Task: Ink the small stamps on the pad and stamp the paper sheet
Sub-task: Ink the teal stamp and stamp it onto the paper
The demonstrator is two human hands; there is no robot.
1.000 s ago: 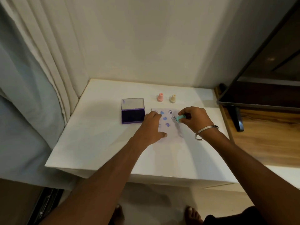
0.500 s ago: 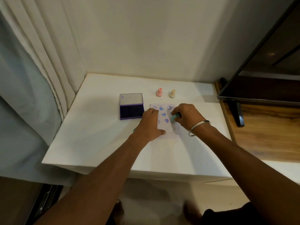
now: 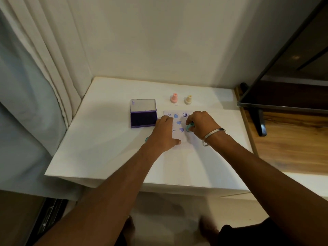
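- Paper lies flat on the white surface, right of its middle, with your two hands over its near part.
- Your left hand is spread flat, palm down, fingers pressing the sheet's left side; it grips nothing.
- Your right hand is closed around a teal stamp, whose base is down on the sheet's right side.
- Pad sits just left of the sheet, apart from it, with its clear lid tipped open toward the wall; your left fingertips are near its right edge.
- A pink stamp and a cream stamp stand upright side by side just past the sheet's far edge, apart from each other and from the paper.
- You have bare surface to the left of the pad and along the near edge; the left edge runs beside a curtain, the far edge meets the wall.
- On the right, the surface ends near a wooden top carrying a dark screen on a black foot, close to your right wrist and its bangle.
- A sliver of something teal shows by your left wrist; you cannot tell what it is.
- Prints on the sheet are blue: hearts down the middle column, round ringed marks to either side, rows spaced apart without overlapping.
- The sheet's near part is unprinted where it shows between your hands.
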